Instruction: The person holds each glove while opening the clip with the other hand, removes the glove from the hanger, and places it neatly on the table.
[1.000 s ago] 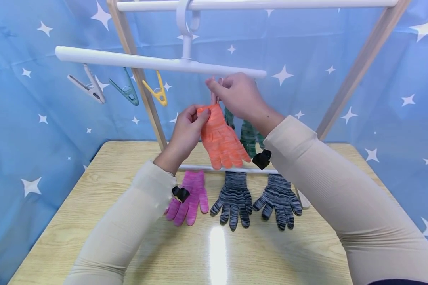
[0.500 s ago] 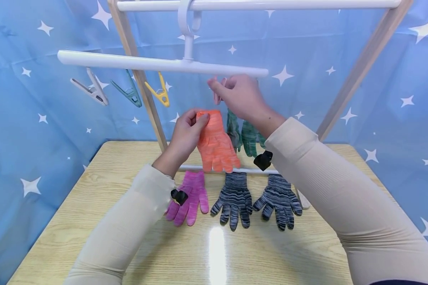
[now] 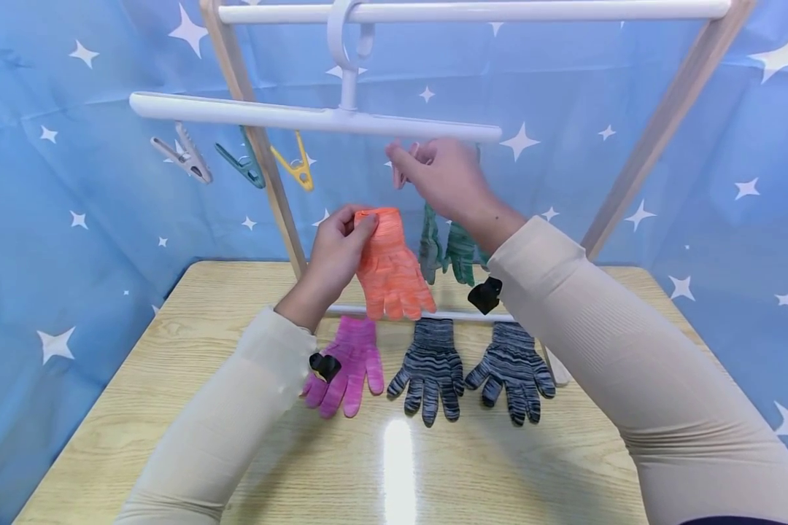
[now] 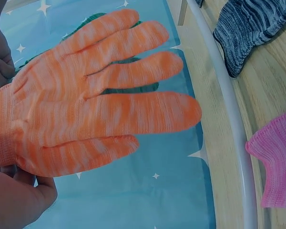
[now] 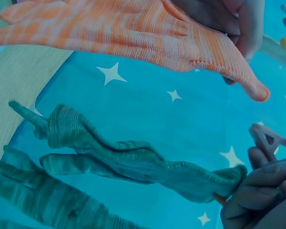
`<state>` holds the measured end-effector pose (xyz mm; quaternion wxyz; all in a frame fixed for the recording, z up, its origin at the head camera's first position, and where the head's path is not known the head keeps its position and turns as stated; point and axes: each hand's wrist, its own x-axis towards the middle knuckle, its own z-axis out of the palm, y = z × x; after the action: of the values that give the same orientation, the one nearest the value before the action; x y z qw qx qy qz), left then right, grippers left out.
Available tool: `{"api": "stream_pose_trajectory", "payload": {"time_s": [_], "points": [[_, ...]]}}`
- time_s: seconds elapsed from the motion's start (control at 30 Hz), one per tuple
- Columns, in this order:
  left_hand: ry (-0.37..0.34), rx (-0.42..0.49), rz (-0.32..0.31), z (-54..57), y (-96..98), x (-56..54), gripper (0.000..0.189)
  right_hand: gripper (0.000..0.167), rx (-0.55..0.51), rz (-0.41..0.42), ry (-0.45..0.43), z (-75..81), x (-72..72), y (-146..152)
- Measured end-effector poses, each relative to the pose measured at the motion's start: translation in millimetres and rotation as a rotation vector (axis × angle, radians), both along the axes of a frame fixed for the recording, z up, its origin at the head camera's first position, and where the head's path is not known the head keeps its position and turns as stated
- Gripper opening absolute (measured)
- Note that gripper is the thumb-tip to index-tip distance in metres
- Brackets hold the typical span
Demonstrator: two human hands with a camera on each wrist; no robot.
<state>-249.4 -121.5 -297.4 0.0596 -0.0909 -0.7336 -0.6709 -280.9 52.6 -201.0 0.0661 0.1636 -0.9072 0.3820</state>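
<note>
My left hand (image 3: 335, 251) pinches the cuff of an orange glove (image 3: 390, 266), which hangs fingers down below the white hanger (image 3: 249, 113). Just under the hanger's right end, my right hand (image 3: 443, 175) grips a pink clothespin (image 3: 402, 169). The glove's cuff is apart from this clothespin. Behind the right hand hang green gloves (image 5: 148, 162), partly hidden in the head view. In the left wrist view the orange glove (image 4: 105, 95) spreads flat, its cuff at the left fingers. Grey, green and yellow clothespins (image 3: 295, 164) dangle from the hanger's left half.
A wooden rack with a white top rod (image 3: 532, 11) carries the hanger. On the wooden table (image 3: 171, 350) lie a pink glove (image 3: 348, 372) and two dark striped gloves (image 3: 431, 368), near a white lower rod (image 3: 473, 316). A blue starred cloth (image 3: 72, 219) surrounds the table.
The orange glove has come away from the pink clothespin, moving down and left with my left hand. My right hand stays at the clothespin. The hanger's left end has shifted slightly right.
</note>
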Motion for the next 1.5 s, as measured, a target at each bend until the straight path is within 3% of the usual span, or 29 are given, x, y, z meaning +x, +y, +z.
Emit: {"api": "stream_pose_trajectory", "payload": {"time_s": [0.27,0.5,0.77,1.0,1.17,1.5], "points": [[0.007,-0.007,-0.006,-3.8,-4.0,0.8,0.026,0.062,0.025,-0.037,-0.024,-3.6,-0.1,6.7],[0.009,-0.007,-0.005,-8.1,-8.6,0.9,0.026,0.064,-0.026,0.014,0.073,-11.8,1.9,13.8],[-0.017,0.0,-0.011,-14.0,-13.8,5.0,0.027,0.059,-0.117,-0.003,0.138,-25.6,9.0,27.0],[-0.013,-0.029,0.032,-15.4,-22.6,17.4,0.028,0.055,-0.154,-0.023,0.123,-37.2,22.6,46.4],[-0.017,-0.008,0.02,-16.4,-26.4,25.5,0.029,0.057,-0.147,-0.058,0.096,-47.6,35.5,65.1],[-0.023,-0.026,0.045,-24.1,-26.5,34.9,0.028,0.054,-0.048,-0.128,0.023,-79.7,62.2,113.2]]}}
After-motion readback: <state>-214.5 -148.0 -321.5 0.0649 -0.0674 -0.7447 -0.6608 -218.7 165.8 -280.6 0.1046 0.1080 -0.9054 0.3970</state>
